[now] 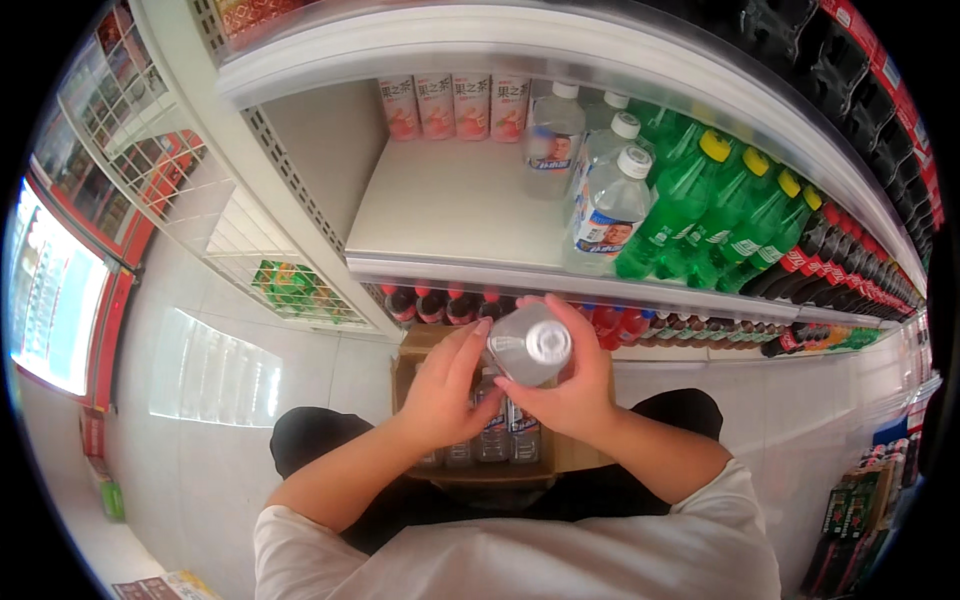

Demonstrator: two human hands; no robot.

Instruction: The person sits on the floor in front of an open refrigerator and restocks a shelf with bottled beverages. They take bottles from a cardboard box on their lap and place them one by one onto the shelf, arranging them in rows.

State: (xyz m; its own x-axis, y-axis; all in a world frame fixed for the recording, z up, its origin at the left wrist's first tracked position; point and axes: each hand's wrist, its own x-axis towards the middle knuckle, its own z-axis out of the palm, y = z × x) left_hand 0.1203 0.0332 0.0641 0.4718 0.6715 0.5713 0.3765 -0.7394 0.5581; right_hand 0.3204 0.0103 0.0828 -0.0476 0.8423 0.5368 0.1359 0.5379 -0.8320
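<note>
A clear plastic bottle [517, 360] with a white cap is between my hands above an open cardboard box, its cap end towards me. Curled around its right side is my right hand [577, 390]. My left hand [446, 386] has its fingers against the left side of the same bottle. Beneath them, the cardboard box [487, 474] holds several labelled clear bottles [493, 431] standing upright. On the shelf [450, 195] ahead, similar white-capped bottles [611, 217] stand in a row beside green bottles. The held bottle's label is hidden from view.
Pink drink cartons [454, 109] line the back of the shelf. Green bottles with yellow caps [690, 199] and dark cola bottles [810, 270] fill its right part. A lower shelf holds more bottles [431, 304]. At left are a wire side rack [187, 217] and a lit cooler [56, 292].
</note>
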